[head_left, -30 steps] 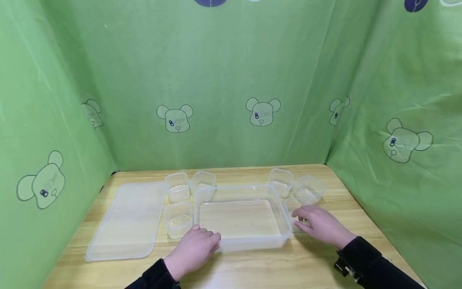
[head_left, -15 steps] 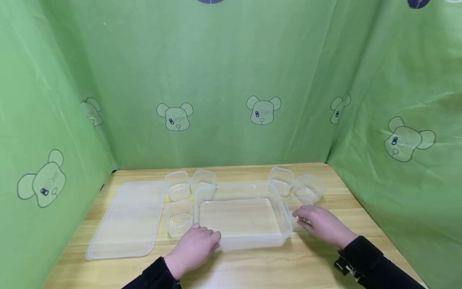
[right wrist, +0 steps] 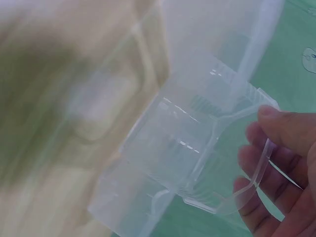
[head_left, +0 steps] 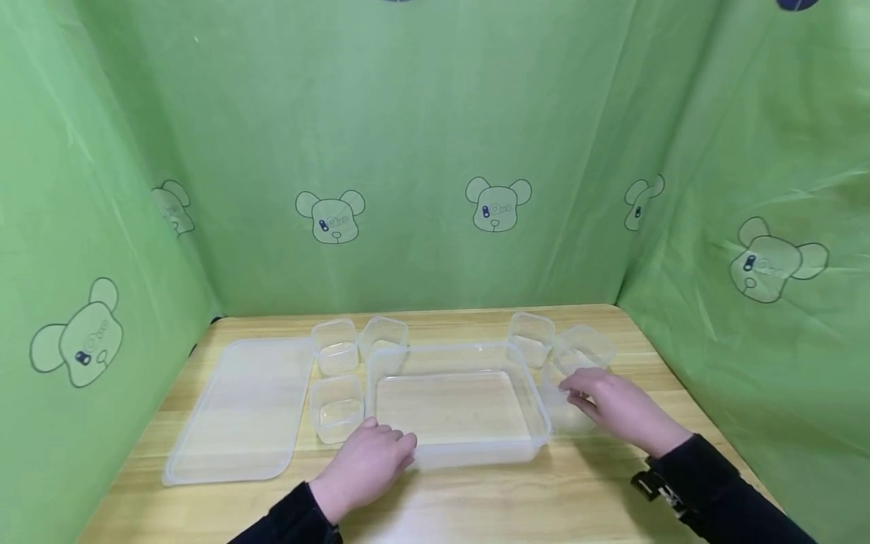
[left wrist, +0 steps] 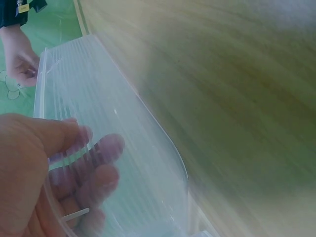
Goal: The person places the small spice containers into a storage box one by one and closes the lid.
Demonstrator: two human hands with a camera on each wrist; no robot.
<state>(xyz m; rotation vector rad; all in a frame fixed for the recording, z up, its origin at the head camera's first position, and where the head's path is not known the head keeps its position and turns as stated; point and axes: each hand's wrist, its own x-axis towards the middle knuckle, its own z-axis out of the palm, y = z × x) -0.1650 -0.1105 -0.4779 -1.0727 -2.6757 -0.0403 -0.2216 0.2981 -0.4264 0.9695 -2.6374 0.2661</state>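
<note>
My left hand (head_left: 370, 465) grips the near rim of a large clear plastic food container (head_left: 476, 453). In the left wrist view its thumb lies on the outer wall (left wrist: 123, 113), and the curled fingers show through the plastic. Beside the container's right wall, my right hand (head_left: 625, 408) pinches the rim of a small clear container (head_left: 567, 414). The right wrist view shows this small container (right wrist: 168, 143) tilted, thumb on one side of the rim and fingers on the other. Whether its base touches the table cannot be told.
Small clear containers stand behind right, one (head_left: 532, 338) beside another (head_left: 584, 349). Three more are at the left: one (head_left: 335, 346), a second (head_left: 384, 336), and a nearer one (head_left: 337, 408). A flat translucent lid (head_left: 238, 412) lies far left on the wooden table (head_left: 476, 506). Green curtains (head_left: 408, 257) enclose the table.
My right hand has shifted a little to the right and up, and the small container has moved right with it. My left hand stays on the large container's rim.
</note>
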